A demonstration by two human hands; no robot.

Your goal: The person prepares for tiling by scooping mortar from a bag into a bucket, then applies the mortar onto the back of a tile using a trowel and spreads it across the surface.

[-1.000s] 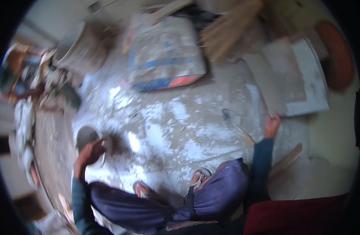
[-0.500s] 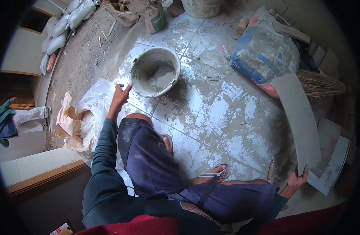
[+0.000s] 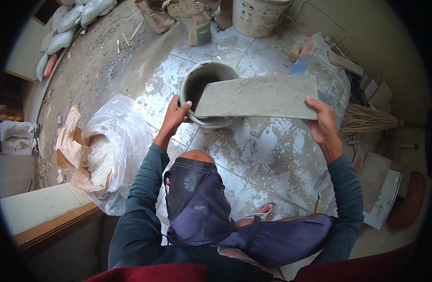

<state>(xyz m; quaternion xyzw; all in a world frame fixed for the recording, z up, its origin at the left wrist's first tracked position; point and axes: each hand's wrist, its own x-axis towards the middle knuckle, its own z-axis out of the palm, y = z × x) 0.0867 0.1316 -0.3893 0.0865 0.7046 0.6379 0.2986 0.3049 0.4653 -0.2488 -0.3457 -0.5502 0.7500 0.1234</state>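
Note:
A grey plastic bucket point(image 3: 189, 81) stands on the tiled floor in front of me. At its near left rim, my left hand point(image 3: 174, 116) is closed with the thumb over the edge. My right hand point(image 3: 324, 124) grips the right end of a long rectangular tile point(image 3: 267, 96), thumb on top. The tile's upper face looks grey and gritty. Its left end reaches over the bucket's opening, close to my left thumb, and hides much of the inside. Whether that end rests on the rim, I cannot tell.
Beside my left arm sits an open bag of whitish powder point(image 3: 100, 160) in clear plastic. A big pale bucket point(image 3: 258, 19) and a paper sack point(image 3: 192, 21) stand at the back. At right are a cement sack point(image 3: 336, 77), a twig broom point(image 3: 368, 119) and a trowel point(image 3: 319, 197).
My right hand has swung the tile from my far right up and leftward, over the bucket. My left hand has closed on the rim. The whole view has shifted.

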